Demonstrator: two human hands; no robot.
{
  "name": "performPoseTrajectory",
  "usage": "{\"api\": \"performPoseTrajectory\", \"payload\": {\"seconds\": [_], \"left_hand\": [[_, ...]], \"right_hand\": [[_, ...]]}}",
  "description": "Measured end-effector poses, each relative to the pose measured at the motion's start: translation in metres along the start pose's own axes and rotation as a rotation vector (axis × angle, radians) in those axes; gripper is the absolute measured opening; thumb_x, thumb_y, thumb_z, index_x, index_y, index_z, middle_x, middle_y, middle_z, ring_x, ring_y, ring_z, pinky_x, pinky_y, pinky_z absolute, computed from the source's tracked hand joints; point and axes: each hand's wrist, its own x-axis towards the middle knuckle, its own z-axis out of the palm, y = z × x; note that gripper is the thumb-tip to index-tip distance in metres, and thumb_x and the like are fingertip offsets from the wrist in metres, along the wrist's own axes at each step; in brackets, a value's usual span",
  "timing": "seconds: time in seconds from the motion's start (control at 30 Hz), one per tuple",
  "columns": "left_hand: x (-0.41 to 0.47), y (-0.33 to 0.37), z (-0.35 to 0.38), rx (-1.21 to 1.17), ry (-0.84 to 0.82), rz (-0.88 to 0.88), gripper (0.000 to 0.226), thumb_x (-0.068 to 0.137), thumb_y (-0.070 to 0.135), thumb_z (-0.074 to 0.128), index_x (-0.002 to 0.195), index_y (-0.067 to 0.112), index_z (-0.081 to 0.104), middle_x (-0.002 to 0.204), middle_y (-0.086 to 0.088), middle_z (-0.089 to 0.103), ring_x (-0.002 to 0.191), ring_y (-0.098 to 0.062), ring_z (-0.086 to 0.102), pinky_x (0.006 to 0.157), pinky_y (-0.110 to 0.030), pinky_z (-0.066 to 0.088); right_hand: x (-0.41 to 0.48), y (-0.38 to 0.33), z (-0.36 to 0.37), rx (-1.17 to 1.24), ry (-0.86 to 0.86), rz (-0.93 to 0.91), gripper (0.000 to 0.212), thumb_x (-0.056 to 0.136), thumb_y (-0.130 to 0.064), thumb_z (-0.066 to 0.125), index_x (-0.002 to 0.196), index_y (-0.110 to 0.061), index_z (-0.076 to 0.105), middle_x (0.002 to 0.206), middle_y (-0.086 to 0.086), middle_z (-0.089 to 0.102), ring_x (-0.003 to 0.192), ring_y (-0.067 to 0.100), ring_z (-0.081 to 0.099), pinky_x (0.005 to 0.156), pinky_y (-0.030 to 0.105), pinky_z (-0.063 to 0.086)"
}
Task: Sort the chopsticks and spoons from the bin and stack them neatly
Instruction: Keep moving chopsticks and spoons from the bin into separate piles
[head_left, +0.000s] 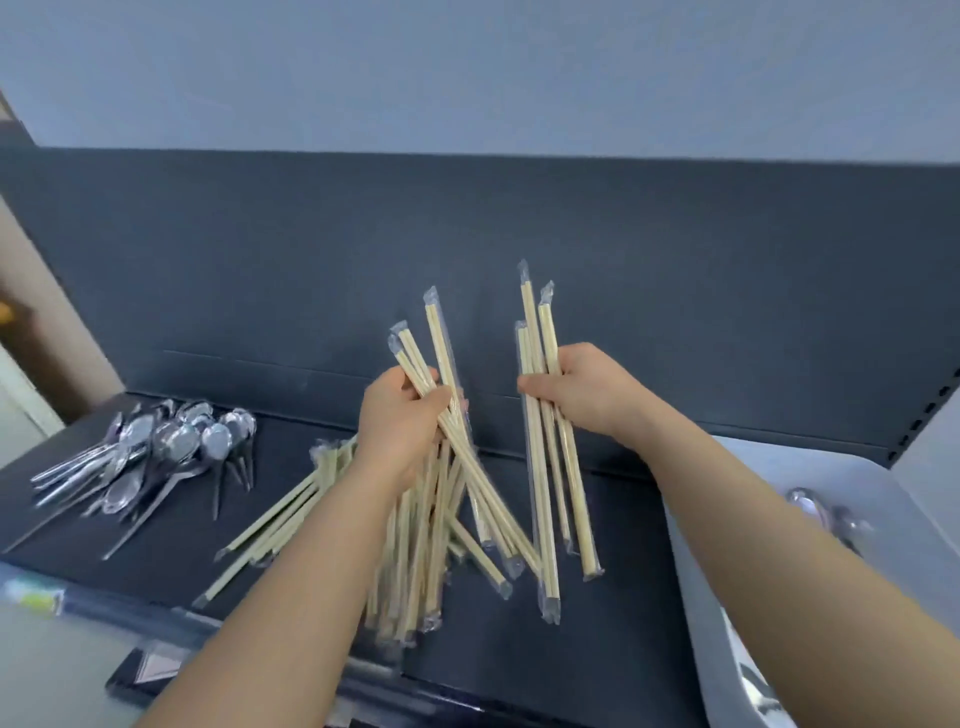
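- Left hand is up over the chopstick pile, fingers curled round a loose fan of wrapped chopsticks. Their tips splay upward, and the lower ends reach down to the pile.
- Right hand, just right of the pile, grips a second bundle of wrapped pairs. It hangs nearly upright, clear of the fan in the other hand.
- The pile itself lies on the dark counter, sticks crossing at loose angles, partly hidden under the left forearm.
- Open room: there's a bare strip of counter right of the pile, under the hanging bundle, and more bare counter nearer the camera.
- Behind the pile a dark back panel rises, closing off that side.
- Well left of the pile, a heap of metal spoons, bowls toward the panel, handles fanned toward the counter's front edge.
- Right of the pile, the pale bin sits close to the right forearm, with a few spoons showing inside, blurred.
- In front of the pile to the left, the counter ends, with something pale and blurred below; I can't tell what it is.
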Motion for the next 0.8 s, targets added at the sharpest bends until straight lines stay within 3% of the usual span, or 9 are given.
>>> {"api": "performPoseTrajectory", "payload": {"seconds": [0.2, 0.37, 0.5, 0.63, 0.7, 0.8], "left_hand": [[0.044, -0.052, -0.097, 0.250, 0.022, -0.093, 0.012, 0.087, 0.007, 0.059, 0.093, 0.018, 0.061, 0.094, -0.007, 0.068, 0.088, -0.027, 0.067, 0.084, -0.053, 0.055], [0.062, -0.083, -0.122, 0.355, -0.029, -0.136, 0.017, 0.089, 0.006, 0.057, 0.082, 0.022, 0.058, 0.090, -0.007, 0.067, 0.086, -0.026, 0.065, 0.085, -0.050, 0.054], [0.073, -0.107, -0.132, 0.409, -0.036, -0.150, 0.007, 0.086, 0.012, 0.063, 0.085, 0.018, 0.060, 0.090, -0.009, 0.067, 0.082, -0.026, 0.066, 0.080, -0.049, 0.056], [0.080, -0.125, -0.142, 0.491, -0.025, -0.158, 0.022, 0.083, 0.023, 0.070, 0.098, 0.008, 0.061, 0.091, -0.006, 0.067, 0.081, -0.021, 0.064, 0.065, -0.033, 0.051], [0.082, -0.131, -0.145, 0.562, -0.014, -0.171, 0.032, 0.082, 0.030, 0.072, 0.099, 0.007, 0.058, 0.091, -0.004, 0.064, 0.078, -0.018, 0.060, 0.055, -0.026, 0.041], [0.085, -0.139, -0.147, 0.660, -0.004, -0.151, 0.044, 0.078, 0.041, 0.074, 0.097, 0.009, 0.052, 0.091, -0.004, 0.062, 0.081, -0.020, 0.059, 0.059, -0.030, 0.043]], "right_hand": [[0.027, -0.018, 0.107, 0.036, -0.043, 0.142, 0.036, 0.090, -0.017, 0.054, 0.060, -0.016, 0.034, 0.054, -0.001, 0.036, 0.048, 0.014, 0.030, 0.047, 0.025, 0.026], [0.038, -0.009, 0.160, 0.042, -0.035, 0.270, 0.037, 0.090, -0.015, 0.053, 0.058, -0.015, 0.033, 0.057, 0.003, 0.038, 0.050, 0.017, 0.033, 0.051, 0.028, 0.026], [0.054, -0.001, 0.188, 0.023, -0.052, 0.343, 0.035, 0.092, -0.020, 0.055, 0.063, -0.015, 0.036, 0.059, 0.004, 0.041, 0.052, 0.020, 0.036, 0.054, 0.028, 0.031], [0.070, 0.004, 0.204, -0.036, -0.042, 0.358, 0.019, 0.091, -0.026, 0.059, 0.087, -0.008, 0.053, 0.074, 0.006, 0.056, 0.059, 0.020, 0.050, 0.056, 0.031, 0.044], [0.076, 0.007, 0.209, -0.073, -0.031, 0.350, 0.024, 0.089, -0.028, 0.063, 0.099, -0.008, 0.056, 0.082, 0.008, 0.060, 0.064, 0.022, 0.055, 0.060, 0.035, 0.050], [0.078, 0.009, 0.214, -0.144, -0.002, 0.325, 0.037, 0.084, -0.030, 0.070, 0.110, -0.009, 0.053, 0.094, 0.006, 0.062, 0.075, 0.021, 0.061, 0.067, 0.035, 0.053]]}}
